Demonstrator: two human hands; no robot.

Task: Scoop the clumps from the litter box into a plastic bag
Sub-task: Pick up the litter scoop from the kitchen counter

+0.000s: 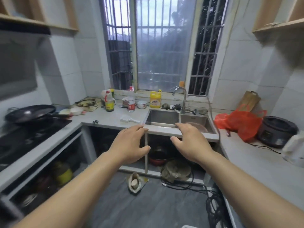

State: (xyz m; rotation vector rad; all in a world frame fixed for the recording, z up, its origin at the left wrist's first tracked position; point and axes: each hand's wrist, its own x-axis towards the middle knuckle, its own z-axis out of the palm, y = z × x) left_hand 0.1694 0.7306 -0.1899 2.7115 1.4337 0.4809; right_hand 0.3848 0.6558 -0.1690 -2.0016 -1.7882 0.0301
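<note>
while both arms reach forward, left hand (131, 143) and right hand (191, 142) hang relaxed, holding nothing.

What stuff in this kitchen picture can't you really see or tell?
Head view only:
- Litter box: not in sight anywhere.
- Inside of the crumpled red plastic bag: hidden by its own folds.
- White slotted plastic scoop on the grey counter: too small to show whether it is clean.
- Label on the yellow plastic detergent bottle: too small to read.
- Dark shelves under the steel sink: shadowed and blurred, partly hidden behind the left hand and right hand.
</note>
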